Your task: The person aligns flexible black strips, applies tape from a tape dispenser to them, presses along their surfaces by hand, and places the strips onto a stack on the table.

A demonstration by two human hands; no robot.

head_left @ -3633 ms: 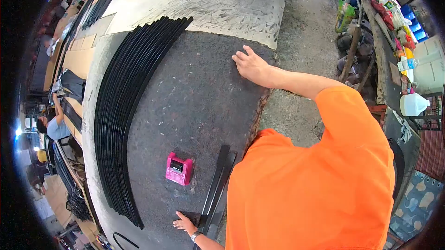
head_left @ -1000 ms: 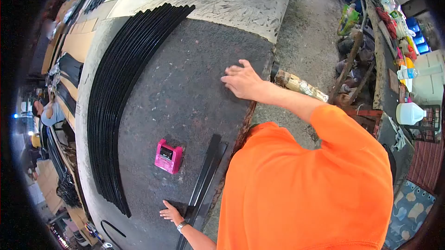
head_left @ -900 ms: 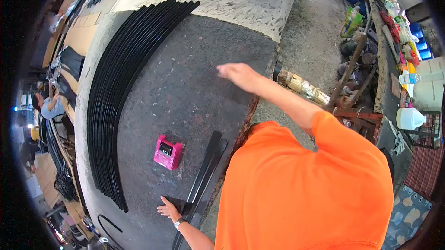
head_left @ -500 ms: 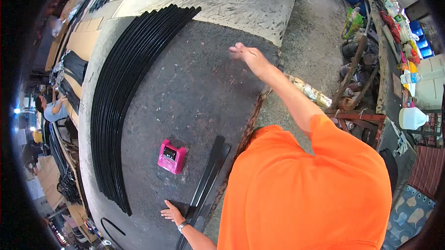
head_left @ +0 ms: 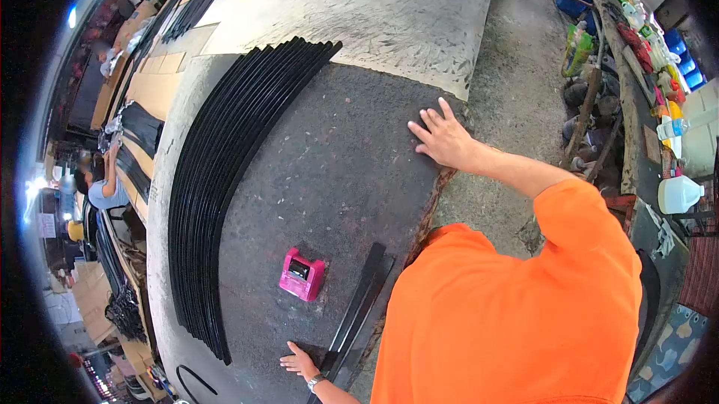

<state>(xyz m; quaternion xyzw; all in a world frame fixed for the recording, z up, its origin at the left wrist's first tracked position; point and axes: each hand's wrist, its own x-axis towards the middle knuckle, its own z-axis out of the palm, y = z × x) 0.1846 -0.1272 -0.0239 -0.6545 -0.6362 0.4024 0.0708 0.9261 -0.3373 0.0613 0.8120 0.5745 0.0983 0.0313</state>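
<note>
Right hand (head_left: 443,139) nearer table edge (head_left: 437,198); display (head_left: 299,269) illegible on pink device (head_left: 305,289).

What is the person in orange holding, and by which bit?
Nothing: the right hand is spread open over the dark tabletop, and the left hand is open too, near the two black strips but not holding them.

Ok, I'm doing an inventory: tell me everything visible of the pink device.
The pink device is boxy, apparently plastic, with projecting corners and a dark window whose light markings are unreadable. It lies window-up on the dark tabletop, touching nothing else, between the large row of black strips and the loose strips beside the orange shirt.
</note>
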